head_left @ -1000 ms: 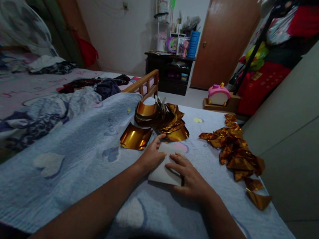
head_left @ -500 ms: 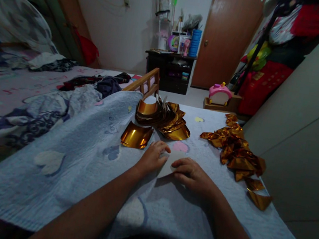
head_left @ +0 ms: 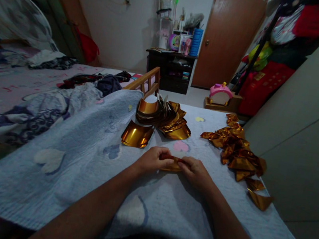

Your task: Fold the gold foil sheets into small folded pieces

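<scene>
Between my two hands a sheet of gold foil paper (head_left: 173, 165) is partly rolled or folded over, its gold side showing toward me and a pale part behind. My left hand (head_left: 154, 160) pinches its left end, and my right hand (head_left: 194, 170) grips the right end. Just beyond my left hand lies a small stack of curled gold sheets (head_left: 136, 135). Behind that, a larger pile of gold foil sheets (head_left: 174, 122) fans out. To the right is a heap of folded gold foil pieces (head_left: 236, 152).
A pale blue quilt with heart shapes (head_left: 82, 188) covers the surface under my hands. A wooden rail (head_left: 145, 81) stands at its far left. Beyond are a dark cabinet (head_left: 169, 72) and a pink toy (head_left: 220, 93). A pale cupboard wall (head_left: 302, 150) borders the right side.
The sheet lay flat with its pale side up; now its near edge is turned over, showing gold. Both hands have closed on its ends.
</scene>
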Tool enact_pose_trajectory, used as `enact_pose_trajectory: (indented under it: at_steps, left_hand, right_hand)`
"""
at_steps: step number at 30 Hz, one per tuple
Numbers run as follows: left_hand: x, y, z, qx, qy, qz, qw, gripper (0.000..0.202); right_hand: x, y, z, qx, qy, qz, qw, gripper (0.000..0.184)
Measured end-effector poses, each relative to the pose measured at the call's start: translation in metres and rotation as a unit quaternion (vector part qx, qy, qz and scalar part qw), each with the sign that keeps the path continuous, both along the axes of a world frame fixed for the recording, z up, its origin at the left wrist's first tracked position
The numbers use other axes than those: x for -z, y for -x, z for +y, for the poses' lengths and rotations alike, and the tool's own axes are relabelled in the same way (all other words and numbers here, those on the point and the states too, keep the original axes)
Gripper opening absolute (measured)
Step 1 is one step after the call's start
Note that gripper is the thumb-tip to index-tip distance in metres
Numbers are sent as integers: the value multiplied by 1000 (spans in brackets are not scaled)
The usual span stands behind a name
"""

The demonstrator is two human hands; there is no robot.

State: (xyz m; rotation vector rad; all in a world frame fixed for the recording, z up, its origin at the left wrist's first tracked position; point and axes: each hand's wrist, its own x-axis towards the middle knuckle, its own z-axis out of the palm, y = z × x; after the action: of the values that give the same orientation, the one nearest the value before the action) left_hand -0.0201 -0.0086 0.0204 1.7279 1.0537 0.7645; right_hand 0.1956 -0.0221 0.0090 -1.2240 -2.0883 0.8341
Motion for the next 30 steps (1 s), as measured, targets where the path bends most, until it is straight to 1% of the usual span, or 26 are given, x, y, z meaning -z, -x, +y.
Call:
enact_pose_trajectory:
  at_steps: [3,5,9,12,14,18,23,26,30]
  left_hand:
    - [0,-3,0,-38,-54,66,996,15]
    - [1,-5,1,-56,-89,111,988,11]
    - [4,-6,2,-80,-145,186,969,5]
    - [8,-7,2,-95,-174,214,956,2]
    - [10,-7,2,-98,-178,229,952,2]
    - [14,-7,5,-91,-171,257,947,2]
    - [14,-7,7,-78,-169,262,947,3]
    - [12,-7,8,-63,-167,264,948,3]
    - [9,-7,9,-42,-163,260,951,3]
  right_hand:
    - [3,3,3,36,-10,0,999,12]
    - [6,4,5,61,-21,-1,998,12]
    - [13,5,8,96,-20,-33,995,27]
    - [18,6,9,114,-27,-66,991,37]
    - [21,6,10,124,-36,-76,989,40]
    - [27,5,13,130,-78,-90,984,37]
    - [29,5,13,154,-139,-158,965,36]
    - [26,7,11,164,-134,-188,959,37]
    - [20,8,9,156,-107,-219,957,38]
